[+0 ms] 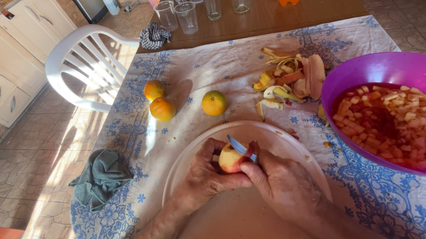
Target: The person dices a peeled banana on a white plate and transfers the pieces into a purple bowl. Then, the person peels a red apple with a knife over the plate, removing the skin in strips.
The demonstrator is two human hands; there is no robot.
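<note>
Head view: left hand (206, 174) grips an apple (231, 158) over the round board (244, 228); right hand (283, 182) is closed on a knife (240, 147) at it. Purple bowl (382, 66) holds diced fruit (397, 125) in red juice.

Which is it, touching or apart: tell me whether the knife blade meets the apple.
Touching. The head view shows the knife blade lying against the top of the apple, which the left hand grips; the right hand holds the knife.
</note>
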